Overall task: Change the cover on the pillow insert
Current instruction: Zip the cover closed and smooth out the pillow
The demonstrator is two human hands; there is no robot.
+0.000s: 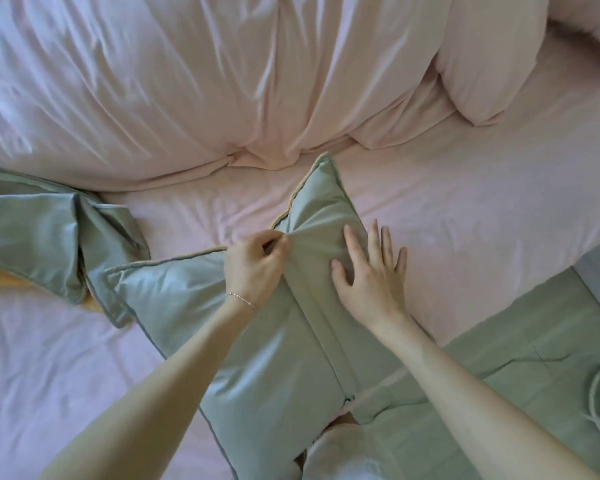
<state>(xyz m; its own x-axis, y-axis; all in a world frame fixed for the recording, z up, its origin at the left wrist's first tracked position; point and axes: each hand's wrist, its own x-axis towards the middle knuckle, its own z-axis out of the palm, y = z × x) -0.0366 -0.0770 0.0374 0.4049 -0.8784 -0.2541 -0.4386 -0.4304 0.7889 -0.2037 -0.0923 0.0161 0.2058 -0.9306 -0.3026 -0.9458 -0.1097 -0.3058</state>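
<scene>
Pinching: left hand [257,261] grips the zipper end on the green pillow [291,334], likely to close it.
Bracing: right hand [371,271], fingers spread flat, steadies the pillow beside the zipper.

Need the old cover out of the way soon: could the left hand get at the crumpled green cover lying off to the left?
Probably yes, once freed. The left hand pinches the green satin pillow at its seam; only bare pink sheet separates it from the crumpled green cover.

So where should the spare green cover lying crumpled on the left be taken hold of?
Probably by the piped edge of the spare cover, coming from its right side. The edge lies exposed on the pink sheet, and the firm seam gives fingers purchase.
</scene>
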